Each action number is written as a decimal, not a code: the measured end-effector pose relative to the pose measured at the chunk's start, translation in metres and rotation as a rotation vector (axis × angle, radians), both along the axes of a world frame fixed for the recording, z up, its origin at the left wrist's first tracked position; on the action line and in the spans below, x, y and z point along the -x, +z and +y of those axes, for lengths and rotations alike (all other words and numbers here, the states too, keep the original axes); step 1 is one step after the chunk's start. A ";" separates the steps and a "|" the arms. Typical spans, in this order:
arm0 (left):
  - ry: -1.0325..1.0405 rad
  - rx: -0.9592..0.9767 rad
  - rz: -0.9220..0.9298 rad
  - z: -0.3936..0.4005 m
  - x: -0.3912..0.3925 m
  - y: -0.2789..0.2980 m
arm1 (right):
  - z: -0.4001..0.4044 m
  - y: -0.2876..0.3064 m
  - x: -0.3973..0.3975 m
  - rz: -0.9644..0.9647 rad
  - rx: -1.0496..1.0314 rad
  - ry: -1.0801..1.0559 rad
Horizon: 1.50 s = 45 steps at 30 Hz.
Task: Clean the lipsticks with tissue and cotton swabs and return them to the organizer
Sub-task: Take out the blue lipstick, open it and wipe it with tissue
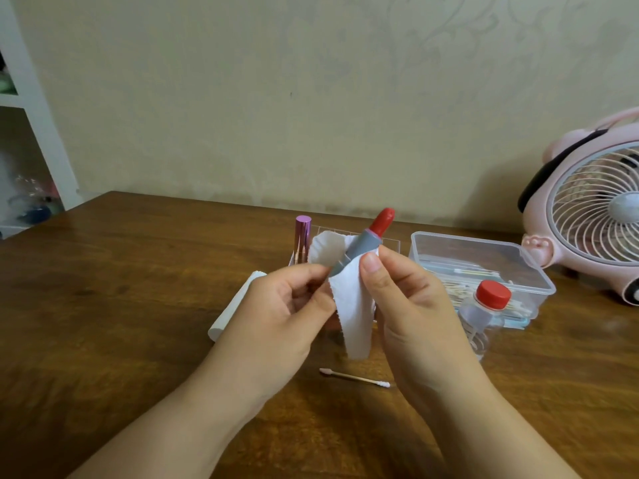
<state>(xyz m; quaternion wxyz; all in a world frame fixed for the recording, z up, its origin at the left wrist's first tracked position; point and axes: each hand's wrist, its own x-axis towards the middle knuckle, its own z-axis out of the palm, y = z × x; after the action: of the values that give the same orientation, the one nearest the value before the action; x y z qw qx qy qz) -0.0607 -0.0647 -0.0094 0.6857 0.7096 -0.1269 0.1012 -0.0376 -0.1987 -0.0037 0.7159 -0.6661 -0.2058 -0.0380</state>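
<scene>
From the head camera, both hands meet over the middle of the wooden tabletop point(121, 305). The left hand point(280, 305) pinches the lower end of an open red lipstick point(366, 242), its grey barrel tilted up and to the right with the red bullet fully extended. The right hand point(408, 299) has its thumb and fingers closed on a strip of white tissue point(352, 319) wrapped round the barrel, so each grip is closed on something. The tissue hangs down between the hands.

Behind them stands a clear organizer point(390, 244), mostly hidden, with one capped pink lipstick point(302, 238) upright at its left end. A used cotton swab point(354, 377) lies on the near tabletop. To the right sit a clear swab box point(484, 267) and a small bottle with a red cap point(489, 307); a pink fan point(594, 212) stands far right, and a white tissue pack point(231, 311) lies left.

The red lipstick looks to be mid-wipe. It remains uncapped and out of the organizer, so capping and returning it are left. Whether other lipsticks await cannot be told.
</scene>
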 end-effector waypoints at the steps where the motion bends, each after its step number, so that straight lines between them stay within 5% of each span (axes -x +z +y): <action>1: 0.030 -0.027 -0.056 0.000 0.000 0.000 | 0.001 -0.001 0.000 -0.027 0.035 -0.013; 13: 0.320 -0.324 -0.204 0.004 -0.001 -0.009 | 0.006 -0.001 0.005 0.000 0.078 -0.225; 25: 0.198 -0.150 0.084 0.006 -0.016 -0.021 | -0.009 0.002 -0.005 -0.458 0.623 -0.569; 35: 0.369 -0.636 0.126 0.011 -0.034 -0.038 | -0.040 0.019 -0.017 -0.103 1.171 -0.459; 45: 0.433 -0.735 0.190 0.003 -0.037 -0.038 | -0.036 0.014 -0.022 -0.070 1.272 -0.371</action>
<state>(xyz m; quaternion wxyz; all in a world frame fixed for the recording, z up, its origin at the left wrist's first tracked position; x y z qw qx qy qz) -0.0233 -0.0616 -0.0472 0.3590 0.9229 0.0609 0.1249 -0.0159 -0.2348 0.0098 0.1575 -0.9817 -0.0932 -0.0536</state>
